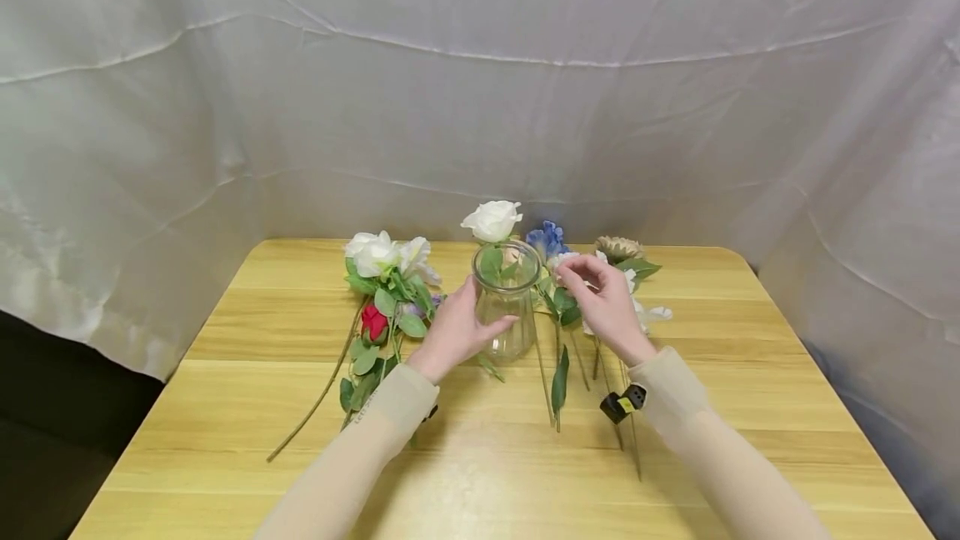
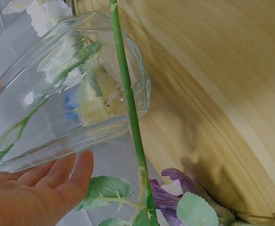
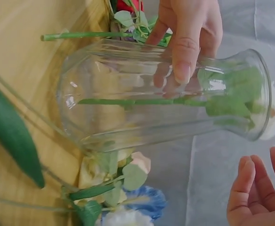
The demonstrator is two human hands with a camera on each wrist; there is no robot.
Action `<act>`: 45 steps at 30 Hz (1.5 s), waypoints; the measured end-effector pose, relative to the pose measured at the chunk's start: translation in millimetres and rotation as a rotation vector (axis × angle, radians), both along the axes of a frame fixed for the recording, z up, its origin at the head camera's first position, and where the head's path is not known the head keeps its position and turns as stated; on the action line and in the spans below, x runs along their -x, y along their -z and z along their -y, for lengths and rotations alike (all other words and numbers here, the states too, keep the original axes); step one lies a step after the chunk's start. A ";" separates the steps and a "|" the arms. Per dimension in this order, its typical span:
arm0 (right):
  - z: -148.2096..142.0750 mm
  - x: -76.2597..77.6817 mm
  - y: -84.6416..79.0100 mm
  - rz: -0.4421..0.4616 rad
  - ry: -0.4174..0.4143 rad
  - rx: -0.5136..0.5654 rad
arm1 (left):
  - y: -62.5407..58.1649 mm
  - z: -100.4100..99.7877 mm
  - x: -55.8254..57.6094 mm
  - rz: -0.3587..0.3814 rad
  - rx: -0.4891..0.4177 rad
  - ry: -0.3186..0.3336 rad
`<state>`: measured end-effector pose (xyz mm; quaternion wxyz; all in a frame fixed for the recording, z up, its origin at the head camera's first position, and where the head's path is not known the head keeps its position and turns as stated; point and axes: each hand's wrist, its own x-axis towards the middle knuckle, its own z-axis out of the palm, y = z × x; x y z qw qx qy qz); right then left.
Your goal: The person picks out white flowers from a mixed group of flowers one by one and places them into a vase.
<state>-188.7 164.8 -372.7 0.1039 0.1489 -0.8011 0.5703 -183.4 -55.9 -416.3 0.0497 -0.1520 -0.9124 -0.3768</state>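
A clear glass vase (image 1: pixel 510 332) with a round rim stands in the middle of the wooden table. One white rose (image 1: pixel 492 221) is in it, the bloom leaning beyond the far rim; in the right wrist view its green stem (image 3: pixel 151 101) shows through the glass. My left hand (image 1: pixel 459 327) grips the vase from the left side, thumb across the front and fingers behind. To the right of the rim hovers my right hand (image 1: pixel 606 302), its fingers loosely bent. The right wrist view shows nothing between the right hand's thumb and fingers (image 3: pixel 256 176).
Left of the vase lie white flowers (image 1: pixel 372 254), a red rose (image 1: pixel 374 322) and a purple flower (image 2: pixel 168 195) with leafy stems. On the right are a blue flower (image 1: pixel 547 238), a beige flower (image 1: pixel 618 249) and several stems pointing toward the front. A grey curtain (image 1: pixel 480 123) hangs behind.
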 end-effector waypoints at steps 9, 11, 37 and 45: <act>-30.8 -13.4 13.9 0.143 -0.023 -0.021 | -2.3 -0.6 -1.4 0.042 -0.004 -0.006; -38.3 -16.9 19.0 0.178 -0.029 -0.040 | -2.7 -0.5 -1.6 0.043 -0.007 -0.008; -129.1 -57.5 61.6 0.540 -0.155 -0.115 | -1.0 0.6 -0.8 0.043 -0.012 -0.004; -133.6 -63.3 71.6 0.674 -0.226 0.014 | 0.7 -0.2 0.8 0.041 -0.015 0.001</act>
